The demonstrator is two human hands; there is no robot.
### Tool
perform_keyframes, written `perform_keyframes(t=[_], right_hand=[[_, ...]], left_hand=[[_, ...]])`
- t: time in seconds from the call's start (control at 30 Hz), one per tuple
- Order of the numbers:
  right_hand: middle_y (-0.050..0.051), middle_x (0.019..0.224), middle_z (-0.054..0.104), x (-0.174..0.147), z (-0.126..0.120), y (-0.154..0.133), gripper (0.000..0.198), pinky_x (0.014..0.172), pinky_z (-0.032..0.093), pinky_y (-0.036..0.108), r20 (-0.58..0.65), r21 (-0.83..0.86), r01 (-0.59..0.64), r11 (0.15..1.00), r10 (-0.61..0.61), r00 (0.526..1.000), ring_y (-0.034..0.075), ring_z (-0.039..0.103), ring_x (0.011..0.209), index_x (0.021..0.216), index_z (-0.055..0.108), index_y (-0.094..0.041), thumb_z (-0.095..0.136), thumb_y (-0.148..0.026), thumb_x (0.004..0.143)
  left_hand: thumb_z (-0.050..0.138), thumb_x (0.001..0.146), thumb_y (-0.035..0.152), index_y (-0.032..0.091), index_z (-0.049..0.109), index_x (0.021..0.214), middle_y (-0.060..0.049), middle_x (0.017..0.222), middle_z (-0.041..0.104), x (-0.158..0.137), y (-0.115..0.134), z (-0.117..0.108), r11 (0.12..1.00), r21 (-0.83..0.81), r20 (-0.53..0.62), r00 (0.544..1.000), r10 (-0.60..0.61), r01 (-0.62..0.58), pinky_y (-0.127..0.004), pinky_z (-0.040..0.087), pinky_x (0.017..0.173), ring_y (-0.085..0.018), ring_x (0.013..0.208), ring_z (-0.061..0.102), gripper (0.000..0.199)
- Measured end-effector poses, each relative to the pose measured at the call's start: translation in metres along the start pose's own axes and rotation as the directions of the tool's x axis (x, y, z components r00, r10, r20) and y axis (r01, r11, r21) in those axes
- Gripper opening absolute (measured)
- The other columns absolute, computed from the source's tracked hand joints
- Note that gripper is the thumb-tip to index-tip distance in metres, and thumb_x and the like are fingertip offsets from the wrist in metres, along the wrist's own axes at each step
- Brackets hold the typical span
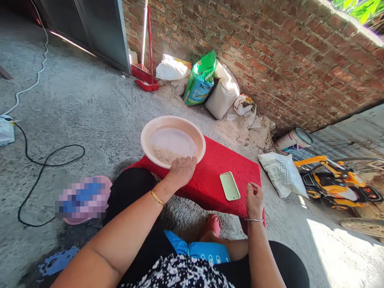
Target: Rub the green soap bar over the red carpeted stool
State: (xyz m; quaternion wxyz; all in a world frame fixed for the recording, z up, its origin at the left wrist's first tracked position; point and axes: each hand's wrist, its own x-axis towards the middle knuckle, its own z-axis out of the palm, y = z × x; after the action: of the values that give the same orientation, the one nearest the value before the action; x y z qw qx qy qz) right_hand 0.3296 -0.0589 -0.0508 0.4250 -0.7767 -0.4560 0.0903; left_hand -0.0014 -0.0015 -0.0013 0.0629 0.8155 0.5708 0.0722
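A pale pink basin (147, 134) stands on the red-covered bench (214, 156), with a whitish inside and a patch of small tan grains toward its near side. My left hand (182, 173) is closed over the basin's near right rim, its fingertips hidden inside. To the right, a small light green rectangular tray (230, 186) with a raised edge lies flat on the red cover; nothing shows in it. My right hand (255, 200) is closed just beside that tray, over the bench's right end. Its fingers are pressed together, and whatever they hold cannot be made out.
A pink tub (106, 192), partly blurred out, sits on the floor at left near a black cable (45, 164). Sacks (222, 94) and a red dustpan (147, 84) line the brick wall. A white sack (283, 174) and a yellow toy vehicle (336, 182) lie right.
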Motion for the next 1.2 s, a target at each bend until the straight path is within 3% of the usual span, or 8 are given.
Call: perform_keyframes(t=[0.07,0.17,0.37,0.77,0.87,0.97,1.1,1.2], right_hand=[[0.014,0.102,0.065,-0.012,0.001,-0.011,0.062,0.089,0.048,0.043,-0.050,-0.199,0.237,0.951,-0.251,0.967,0.027,0.059,0.097,0.113,0.067,-0.015,0.047,-0.068,0.088],[0.017,0.119,0.060,-0.031,0.011,-0.027,0.056,0.096,0.044,0.047,0.108,-0.393,0.453,0.800,-0.449,0.887,0.031,0.055,0.110,0.122,0.068,-0.018,0.049,-0.062,0.092],[0.016,0.127,0.059,-0.044,0.031,-0.026,0.053,0.081,0.047,0.041,0.376,-0.615,0.487,0.621,-0.311,0.873,0.030,0.060,0.097,0.130,0.066,-0.024,0.064,-0.056,0.087],[0.015,0.107,0.064,-0.028,0.032,0.012,0.057,0.088,0.049,0.047,0.312,-0.362,0.302,0.882,-0.191,0.931,0.031,0.061,0.097,0.129,0.066,-0.020,0.057,-0.052,0.083],[0.012,0.107,0.068,-0.025,0.021,0.014,0.057,0.091,0.049,0.046,0.331,-0.152,0.163,0.975,-0.105,0.938,0.031,0.061,0.100,0.118,0.072,-0.022,0.067,-0.054,0.072],[0.007,0.099,0.072,-0.022,0.003,0.014,0.056,0.081,0.052,0.038,0.341,0.146,-0.199,0.969,0.139,0.930,0.026,0.064,0.091,0.108,0.074,-0.023,0.077,-0.055,0.062],[0.002,0.086,0.072,-0.019,-0.017,0.012,0.047,0.058,0.049,0.026,0.402,0.591,-0.529,0.609,0.346,0.848,0.017,0.063,0.070,0.099,0.074,-0.021,0.081,-0.049,0.063],[-0.001,0.081,0.071,-0.016,-0.023,0.011,0.040,0.049,0.044,0.023,0.440,0.683,-0.590,0.430,0.403,0.803,0.013,0.058,0.061,0.093,0.074,-0.020,0.084,-0.043,0.061]], left_hand=[[0.042,0.098,0.020,0.014,0.059,0.121,-0.017,0.104,0.068,0.001,0.000,0.001,1.000,-0.009,0.001,1.000,-0.013,0.013,-0.041,0.049,0.077,-0.030,0.094,0.067,0.030],[0.042,0.097,0.020,0.015,0.060,0.120,-0.016,0.103,0.068,0.002,0.001,0.000,0.999,-0.015,0.005,1.000,-0.029,0.029,-0.040,0.049,0.078,-0.029,0.094,0.067,0.029],[0.040,0.099,0.019,0.015,0.059,0.126,-0.015,0.101,0.069,-0.001,0.003,-0.003,0.999,0.012,0.007,0.999,-0.043,0.043,-0.040,0.050,0.077,-0.028,0.092,0.068,0.034],[0.049,0.096,0.026,0.016,0.056,0.131,-0.015,0.112,0.069,-0.003,-0.004,-0.012,0.998,0.005,0.076,0.996,-0.056,0.055,-0.040,0.051,0.088,-0.028,0.103,0.067,0.037],[0.059,0.091,0.035,0.020,0.057,0.130,-0.011,0.120,0.068,0.005,-0.018,-0.025,0.957,-0.280,0.196,0.980,-0.018,0.073,-0.038,0.050,0.093,-0.026,0.109,0.065,0.042],[0.058,0.090,0.036,0.021,0.059,0.126,-0.004,0.101,0.070,0.023,-0.046,-0.038,0.735,-0.638,0.374,0.927,0.034,0.230,-0.030,0.053,0.083,-0.019,0.094,0.066,0.039],[0.059,0.089,0.029,0.017,0.057,0.112,0.003,0.072,0.060,0.050,-0.090,-0.040,0.427,-0.662,0.518,0.788,-0.332,0.615,-0.027,0.052,0.063,-0.014,0.066,0.061,0.026],[0.049,0.097,0.031,0.017,0.057,0.087,0.003,0.062,0.053,0.065,-0.108,-0.038,0.408,-0.699,0.380,0.788,-0.485,0.588,-0.029,0.054,0.065,-0.011,0.061,0.055,0.019]])
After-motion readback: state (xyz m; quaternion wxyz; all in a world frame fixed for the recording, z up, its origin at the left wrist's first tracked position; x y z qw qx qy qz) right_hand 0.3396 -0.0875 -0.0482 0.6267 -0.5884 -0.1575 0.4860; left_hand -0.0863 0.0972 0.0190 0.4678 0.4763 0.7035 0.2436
